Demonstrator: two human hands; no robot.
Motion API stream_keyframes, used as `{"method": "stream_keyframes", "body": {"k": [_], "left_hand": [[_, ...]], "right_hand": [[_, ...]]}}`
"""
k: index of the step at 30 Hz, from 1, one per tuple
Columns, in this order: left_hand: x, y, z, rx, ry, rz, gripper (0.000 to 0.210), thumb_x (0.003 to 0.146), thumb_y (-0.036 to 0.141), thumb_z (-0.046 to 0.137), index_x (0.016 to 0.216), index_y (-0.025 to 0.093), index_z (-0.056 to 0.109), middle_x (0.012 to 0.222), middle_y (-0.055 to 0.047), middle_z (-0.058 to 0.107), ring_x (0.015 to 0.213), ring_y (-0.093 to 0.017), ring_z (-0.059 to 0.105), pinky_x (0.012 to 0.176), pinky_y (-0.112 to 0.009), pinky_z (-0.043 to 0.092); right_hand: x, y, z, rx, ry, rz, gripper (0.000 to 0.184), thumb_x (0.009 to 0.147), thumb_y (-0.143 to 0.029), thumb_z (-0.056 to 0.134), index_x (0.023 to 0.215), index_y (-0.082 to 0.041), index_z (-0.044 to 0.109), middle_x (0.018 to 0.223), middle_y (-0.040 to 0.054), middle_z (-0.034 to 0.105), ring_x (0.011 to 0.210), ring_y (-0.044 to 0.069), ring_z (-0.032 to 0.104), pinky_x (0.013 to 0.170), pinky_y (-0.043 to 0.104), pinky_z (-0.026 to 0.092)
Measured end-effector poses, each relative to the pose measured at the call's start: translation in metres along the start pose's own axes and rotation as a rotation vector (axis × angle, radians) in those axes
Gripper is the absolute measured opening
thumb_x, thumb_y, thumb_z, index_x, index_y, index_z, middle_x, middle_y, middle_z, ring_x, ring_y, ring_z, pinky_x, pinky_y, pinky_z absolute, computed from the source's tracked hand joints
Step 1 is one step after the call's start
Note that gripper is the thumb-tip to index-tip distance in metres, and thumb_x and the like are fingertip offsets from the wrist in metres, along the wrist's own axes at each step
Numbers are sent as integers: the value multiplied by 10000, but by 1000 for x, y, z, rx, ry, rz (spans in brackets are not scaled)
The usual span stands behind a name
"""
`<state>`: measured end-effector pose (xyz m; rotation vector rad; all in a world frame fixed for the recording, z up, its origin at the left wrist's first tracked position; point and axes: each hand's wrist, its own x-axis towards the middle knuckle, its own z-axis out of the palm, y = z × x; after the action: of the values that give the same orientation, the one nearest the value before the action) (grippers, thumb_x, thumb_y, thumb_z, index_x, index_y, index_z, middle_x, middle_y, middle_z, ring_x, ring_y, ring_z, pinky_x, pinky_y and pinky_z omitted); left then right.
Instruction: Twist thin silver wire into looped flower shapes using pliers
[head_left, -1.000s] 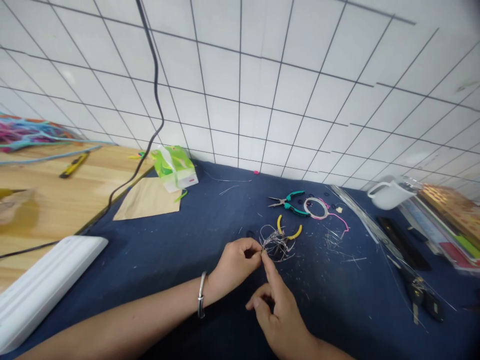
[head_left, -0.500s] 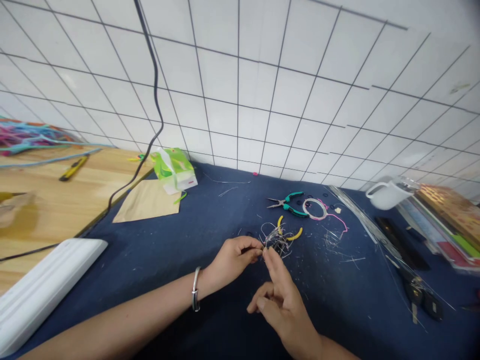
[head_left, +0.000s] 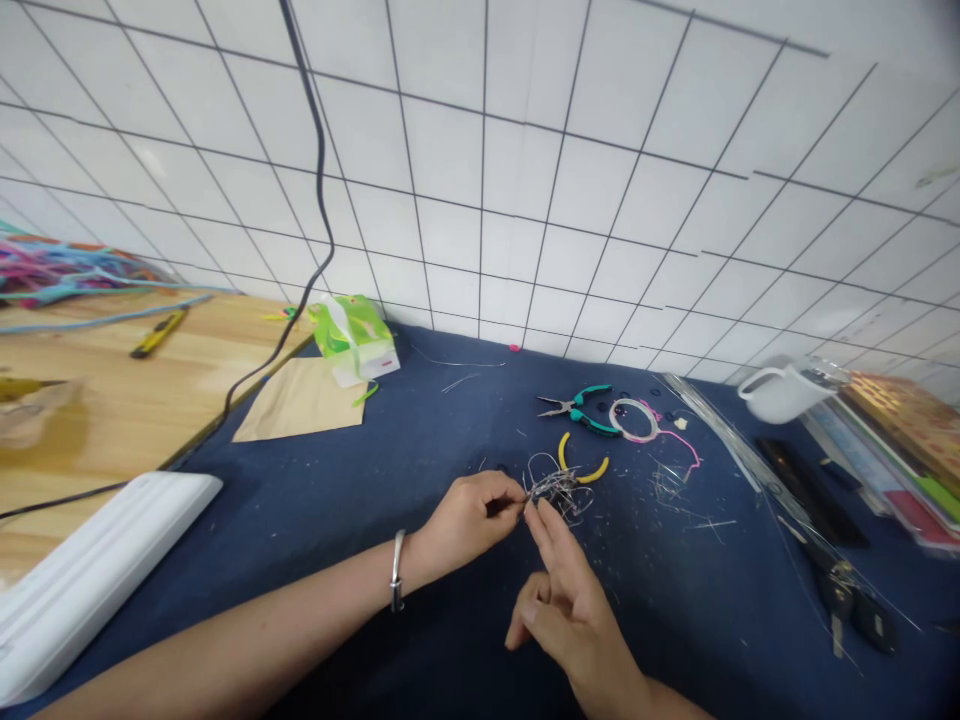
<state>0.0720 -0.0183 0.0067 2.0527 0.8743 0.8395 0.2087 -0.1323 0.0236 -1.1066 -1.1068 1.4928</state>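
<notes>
My left hand [head_left: 474, 520], a silver bangle on its wrist, pinches one end of a tangled bundle of thin wire [head_left: 559, 487] between thumb and fingertips. My right hand [head_left: 562, 590] lies just right of it. Two of its fingers are stretched out, their tips at the pinched end, while the thumb and other fingers are bent lower down, apart from the wire. Yellow-handled pliers [head_left: 595, 471] lie behind the bundle, which hides their jaws. Beyond them rest teal-handled long-nose pliers [head_left: 581, 405] and a pale ring-shaped coil [head_left: 634, 421] with pink cord.
Wire scraps [head_left: 670, 482] are scattered on the dark blue cloth. To the right are long clear strips [head_left: 709, 425], a white mug [head_left: 784, 390], keys [head_left: 838, 605] and stacked books [head_left: 900, 440]. At left are brown paper [head_left: 300, 400], a green tissue pack [head_left: 352, 335] and a white device [head_left: 105, 580].
The view has shifted slightly. My right fingertips slide a little along the pinched end, and the wire bundle turns somewhat. My left hand keeps its pinch.
</notes>
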Motion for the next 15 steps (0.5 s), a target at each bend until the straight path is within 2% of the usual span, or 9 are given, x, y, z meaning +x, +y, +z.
{"method": "stream_keyframes", "body": {"k": [3,5,7,8,9,11,13,15], "left_hand": [[1,0,1,29,15,-17,148,717,36,495,727,150,589,703,8,593,647,-103,535,623,-225,417],[1,0,1,48,12,-28,144,716,37,490,728,150,579,705,7,587,648,-106,529,622,-228,416],[1,1,0,71,-2,-28,144,716,39,486,737,152,573,706,5,580,649,-109,523,617,-231,415],[1,2,-1,83,-13,-23,145,716,41,484,745,154,571,708,4,576,646,-111,520,613,-232,415],[1,3,-2,94,-24,-13,147,716,43,482,755,156,569,709,3,572,645,-113,517,609,-234,415],[0,5,-2,111,-48,36,157,717,42,479,779,158,564,725,-3,570,664,-121,518,620,-242,423],[-1,8,0,126,-86,147,167,710,38,484,793,161,560,753,-12,578,725,-138,527,680,-268,435],[-3,9,3,144,-119,284,175,703,34,487,797,164,558,776,-20,589,794,-159,534,758,-304,435]], "right_hand": [[2,0,-1,-21,-9,-21,688,801,-187,504,1349,-422,162,1472,88,134,622,62,583,641,314,501],[3,-5,-4,-120,6,-18,637,804,-188,496,1350,-363,220,1386,102,345,619,82,593,614,299,504],[3,-16,-11,-315,69,-57,507,818,-185,476,1303,-275,357,1068,79,616,601,109,600,605,290,501],[4,-24,-15,-440,124,-118,431,825,-181,468,1249,-248,435,914,52,658,615,123,605,626,293,501],[5,-33,-20,-556,187,-226,355,823,-173,471,1171,-232,512,864,41,658,663,134,613,679,303,499],[9,-53,-26,-756,249,-450,268,815,-148,482,1048,-226,588,950,46,647,878,169,603,826,336,460],[18,-71,-27,-908,202,-598,258,815,-124,473,1018,-225,599,1006,42,638,961,172,571,880,346,427],[31,-85,-25,-1030,79,-630,260,822,-120,459,1024,-214,594,1004,35,644,975,165,557,910,349,401]]}}
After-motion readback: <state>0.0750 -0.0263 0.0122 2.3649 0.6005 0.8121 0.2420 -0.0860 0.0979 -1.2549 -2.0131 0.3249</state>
